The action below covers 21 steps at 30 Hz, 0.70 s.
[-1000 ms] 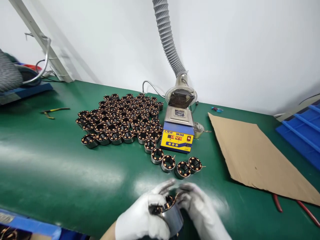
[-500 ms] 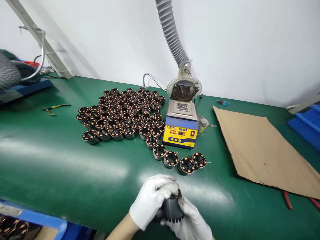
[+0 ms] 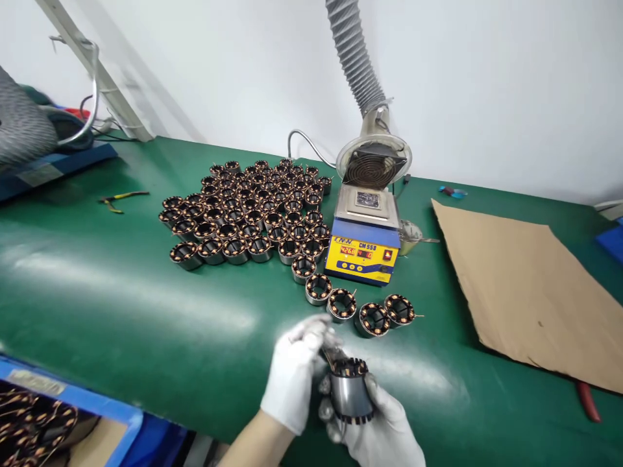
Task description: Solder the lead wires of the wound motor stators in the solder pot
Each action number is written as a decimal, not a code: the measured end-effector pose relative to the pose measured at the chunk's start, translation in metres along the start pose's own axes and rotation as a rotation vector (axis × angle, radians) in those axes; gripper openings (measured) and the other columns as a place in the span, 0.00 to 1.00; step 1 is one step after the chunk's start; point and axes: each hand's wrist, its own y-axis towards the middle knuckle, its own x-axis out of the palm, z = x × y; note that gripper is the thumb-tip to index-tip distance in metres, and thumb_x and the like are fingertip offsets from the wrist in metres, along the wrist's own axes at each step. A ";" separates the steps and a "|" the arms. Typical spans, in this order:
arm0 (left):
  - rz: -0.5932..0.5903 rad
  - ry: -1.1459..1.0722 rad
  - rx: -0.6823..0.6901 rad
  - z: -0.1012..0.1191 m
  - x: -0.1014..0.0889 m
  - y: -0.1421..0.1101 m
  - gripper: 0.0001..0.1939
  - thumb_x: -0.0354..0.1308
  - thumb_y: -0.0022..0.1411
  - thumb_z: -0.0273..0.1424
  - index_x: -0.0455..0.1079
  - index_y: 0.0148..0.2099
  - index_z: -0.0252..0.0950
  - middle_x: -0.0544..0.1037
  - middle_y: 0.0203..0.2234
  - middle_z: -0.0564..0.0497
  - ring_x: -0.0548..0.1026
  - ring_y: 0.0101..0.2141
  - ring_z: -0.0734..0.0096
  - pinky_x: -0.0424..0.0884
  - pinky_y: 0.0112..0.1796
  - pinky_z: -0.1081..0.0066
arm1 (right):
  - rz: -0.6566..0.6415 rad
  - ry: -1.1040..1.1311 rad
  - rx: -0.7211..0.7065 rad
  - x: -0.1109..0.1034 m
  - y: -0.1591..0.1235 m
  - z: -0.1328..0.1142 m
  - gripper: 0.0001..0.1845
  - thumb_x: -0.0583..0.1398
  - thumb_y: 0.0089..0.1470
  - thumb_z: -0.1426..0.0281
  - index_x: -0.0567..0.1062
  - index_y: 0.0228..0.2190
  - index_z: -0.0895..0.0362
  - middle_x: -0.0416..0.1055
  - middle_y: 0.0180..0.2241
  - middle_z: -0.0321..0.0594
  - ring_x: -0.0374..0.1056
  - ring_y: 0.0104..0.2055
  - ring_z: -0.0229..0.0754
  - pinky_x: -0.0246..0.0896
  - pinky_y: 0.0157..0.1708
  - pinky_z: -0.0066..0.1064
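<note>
My right hand (image 3: 384, 428), in a white glove with darkened fingertips, wraps round a motor stator (image 3: 351, 397), a dark steel ring with toothed black ends and copper windings. The stator is tilted, its upper end toward the bench. My left hand (image 3: 294, 370), gloved as well, is closed in a pinch just left of that upper end. Between its fingers run thin wire leads (image 3: 331, 355) from the stator; motion blurs the fingertips there. Beyond my hands stand more stators (image 3: 374, 319) in a short row.
Several stators (image 3: 233, 217) crowd the green bench (image 3: 121, 292) at centre-left. A yellow-blue solder pot (image 3: 363, 256) stands beside them under an extraction hose (image 3: 357, 58). Cardboard (image 3: 525, 285) lies right, cutters (image 3: 117, 200) left. A blue crate (image 3: 97, 415) holds stators at lower left.
My left hand has moved off the stator's top, up and left, with the wire leads. The stator in my right hand has tipped more upright. The whole view has shifted slightly.
</note>
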 end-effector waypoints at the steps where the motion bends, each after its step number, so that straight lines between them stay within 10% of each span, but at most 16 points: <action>1: 0.052 -0.036 0.040 0.000 -0.005 0.002 0.16 0.63 0.48 0.39 0.73 0.37 0.35 0.77 0.21 0.52 0.75 0.28 0.66 0.71 0.34 0.71 | -0.040 0.025 0.036 -0.001 0.000 -0.001 0.21 0.65 0.47 0.57 0.76 0.40 0.56 0.77 0.35 0.44 0.72 0.33 0.43 0.63 0.26 0.27; 3: 0.060 -0.002 0.073 0.002 -0.015 0.003 0.19 0.64 0.47 0.38 0.71 0.42 0.34 0.78 0.28 0.49 0.76 0.33 0.63 0.71 0.37 0.69 | -0.081 0.079 0.088 -0.003 0.002 -0.003 0.25 0.63 0.46 0.52 0.77 0.41 0.56 0.77 0.35 0.43 0.73 0.34 0.43 0.65 0.29 0.28; 9: -0.485 0.610 0.111 0.008 -0.019 -0.020 0.34 0.64 0.33 0.19 0.71 0.48 0.40 0.75 0.44 0.50 0.71 0.45 0.54 0.67 0.48 0.63 | 0.026 0.082 0.084 -0.006 0.004 -0.003 0.25 0.63 0.43 0.49 0.78 0.38 0.53 0.78 0.38 0.41 0.72 0.37 0.46 0.66 0.37 0.37; 14: -0.090 0.330 0.113 -0.001 -0.010 -0.007 0.04 0.60 0.44 0.28 0.75 0.27 0.36 0.78 0.26 0.50 0.75 0.31 0.60 0.72 0.36 0.67 | -0.013 0.026 0.151 -0.003 0.001 -0.003 0.27 0.64 0.43 0.49 0.79 0.33 0.61 0.78 0.30 0.44 0.73 0.29 0.42 0.65 0.30 0.30; 18: 0.170 0.051 0.108 -0.003 -0.013 0.004 0.09 0.62 0.44 0.35 0.73 0.27 0.34 0.76 0.21 0.50 0.74 0.27 0.65 0.71 0.32 0.72 | -0.090 0.054 0.150 -0.005 0.001 -0.001 0.27 0.63 0.44 0.50 0.78 0.38 0.59 0.77 0.28 0.42 0.72 0.24 0.40 0.64 0.24 0.27; 21: 0.037 0.082 -0.034 0.007 -0.009 -0.007 0.16 0.63 0.43 0.38 0.74 0.35 0.34 0.77 0.24 0.50 0.75 0.26 0.66 0.71 0.27 0.74 | -0.090 0.027 0.137 -0.005 0.000 -0.001 0.27 0.61 0.47 0.50 0.77 0.40 0.58 0.77 0.29 0.43 0.73 0.26 0.41 0.63 0.24 0.27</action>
